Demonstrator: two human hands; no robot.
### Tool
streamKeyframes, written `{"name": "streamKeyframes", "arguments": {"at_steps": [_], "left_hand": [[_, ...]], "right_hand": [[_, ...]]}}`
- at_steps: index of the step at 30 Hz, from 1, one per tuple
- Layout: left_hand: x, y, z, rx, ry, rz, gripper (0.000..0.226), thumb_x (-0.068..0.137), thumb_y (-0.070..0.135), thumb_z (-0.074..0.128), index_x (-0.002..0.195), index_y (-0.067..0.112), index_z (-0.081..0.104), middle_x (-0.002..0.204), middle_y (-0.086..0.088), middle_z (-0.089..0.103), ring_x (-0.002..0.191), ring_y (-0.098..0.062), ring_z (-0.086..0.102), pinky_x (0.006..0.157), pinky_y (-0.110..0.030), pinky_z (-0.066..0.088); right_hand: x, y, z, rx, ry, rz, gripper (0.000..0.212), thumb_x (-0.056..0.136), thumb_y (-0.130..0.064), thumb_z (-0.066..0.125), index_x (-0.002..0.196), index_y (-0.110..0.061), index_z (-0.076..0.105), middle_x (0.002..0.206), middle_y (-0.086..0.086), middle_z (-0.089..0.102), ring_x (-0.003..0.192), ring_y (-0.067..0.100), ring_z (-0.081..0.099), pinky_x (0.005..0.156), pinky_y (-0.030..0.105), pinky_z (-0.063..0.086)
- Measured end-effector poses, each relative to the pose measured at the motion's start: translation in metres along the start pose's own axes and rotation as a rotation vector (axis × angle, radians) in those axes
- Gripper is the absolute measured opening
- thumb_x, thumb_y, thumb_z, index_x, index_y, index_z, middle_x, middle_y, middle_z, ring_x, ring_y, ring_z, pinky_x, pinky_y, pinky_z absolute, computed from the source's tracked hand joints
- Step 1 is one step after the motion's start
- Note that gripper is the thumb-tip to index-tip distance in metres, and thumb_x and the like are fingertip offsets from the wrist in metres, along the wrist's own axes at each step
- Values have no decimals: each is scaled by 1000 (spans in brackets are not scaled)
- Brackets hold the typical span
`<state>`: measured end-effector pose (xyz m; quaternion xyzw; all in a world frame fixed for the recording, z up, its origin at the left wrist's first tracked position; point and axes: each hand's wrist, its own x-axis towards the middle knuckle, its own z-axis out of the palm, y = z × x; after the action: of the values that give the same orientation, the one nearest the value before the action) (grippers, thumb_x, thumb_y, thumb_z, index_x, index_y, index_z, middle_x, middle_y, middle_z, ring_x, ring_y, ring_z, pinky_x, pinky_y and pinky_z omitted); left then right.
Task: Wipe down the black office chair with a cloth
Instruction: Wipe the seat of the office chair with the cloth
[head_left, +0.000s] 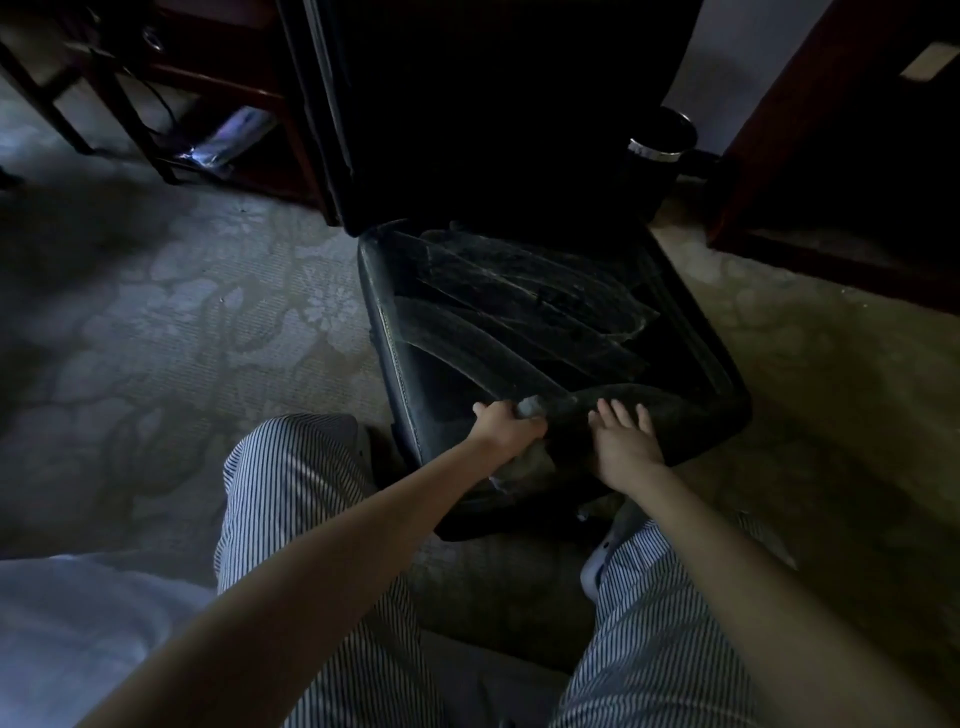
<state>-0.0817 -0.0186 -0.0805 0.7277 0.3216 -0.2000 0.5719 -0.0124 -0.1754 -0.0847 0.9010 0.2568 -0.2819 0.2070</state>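
Dim room, patterned carpet (208, 312). Head view: black office chair (519, 322) dead ahead, its seat streaked. Left grip (506, 431) is curled round the cloth (530, 406) at the seat's front edge. Right grip (623, 441) lies flat with fingers spread, bracing the seat. Suggest overlapping strokes and even pressure.

left hand (506, 430) clenched, right hand (626, 442) flat.

Head camera looks down, close above the chair (519, 322).
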Motion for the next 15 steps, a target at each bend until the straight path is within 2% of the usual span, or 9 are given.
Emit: {"name": "streamKeyframes", "arguments": {"at_steps": [3, 5, 7, 9, 10, 12, 14, 15], "left_hand": [[-1, 2, -9, -259, 119, -35, 45, 83, 24, 61, 119, 6, 42, 108, -10, 54, 94, -24, 56, 76, -31, 48], [0, 2, -21, -401, 196, -69, 42, 82, 24, 61, 115, 3, 44, 101, -11, 57, 87, -23, 58, 71, -30, 47], [-4, 3, -37, -480, 226, -33, 23, 85, 20, 58, 104, 7, 51, 93, -10, 59, 76, -19, 58, 66, -28, 48], [-8, 2, -52, -576, 212, -7, 12, 88, 18, 55, 94, 9, 59, 91, -12, 63, 76, -20, 61, 68, -30, 50], [-10, 2, -60, -628, 206, 3, 12, 88, 18, 54, 89, 9, 61, 90, -13, 65, 78, -22, 62, 70, -31, 50], [-14, -1, -76, -706, 227, 38, 13, 88, 17, 55, 84, 8, 63, 82, -12, 66, 77, -21, 63, 67, -29, 50], [-17, -5, -92, -727, 231, 80, 13, 88, 17, 57, 83, 7, 64, 80, -10, 67, 78, -22, 64, 71, -33, 52], [-19, -7, -98, -727, 227, 95, 13, 88, 18, 58, 84, 7, 65, 83, -11, 68, 81, -24, 64, 76, -36, 52]], "right_hand": [[-4, -25, -7, 196, 111, -40, 61, 96, -32, 41, 148, -10, 17, 158, 8, 3, 145, 22, 1, 115, 42, -1], [-4, -41, -19, 493, 242, -93, 54, 94, -28, 46, 144, -12, 29, 154, 8, 24, 141, 22, 21, 114, 38, 15], [-5, -60, -39, 896, 246, -74, 40, 95, -23, 45, 134, -15, 45, 138, 6, 47, 129, 24, 42, 104, 34, 32], [-9, -80, -62, 1365, 36, 13, 28, 98, -24, 39, 121, -18, 54, 124, 3, 55, 115, 23, 51, 96, 34, 40], [-11, -89, -72, 1591, -89, 39, 27, 99, -28, 36, 113, -20, 56, 125, 6, 57, 108, 22, 54, 93, 36, 43], [-14, -100, -87, 1920, -294, 13, 38, 98, -45, 32, 103, -19, 60, 120, 11, 62, 96, 21, 60, 85, 40, 48], [-12, -109, -95, 1974, -381, -101, 49, 92, -60, 34, 98, -22, 65, 104, 6, 69, 91, 20, 64, 85, 45, 52], [-12, -116, -100, 1934, -369, -136, 44, 90, -59, 41, 97, -23, 65, 98, 4, 70, 89, 19, 65, 82, 44, 54]]}}
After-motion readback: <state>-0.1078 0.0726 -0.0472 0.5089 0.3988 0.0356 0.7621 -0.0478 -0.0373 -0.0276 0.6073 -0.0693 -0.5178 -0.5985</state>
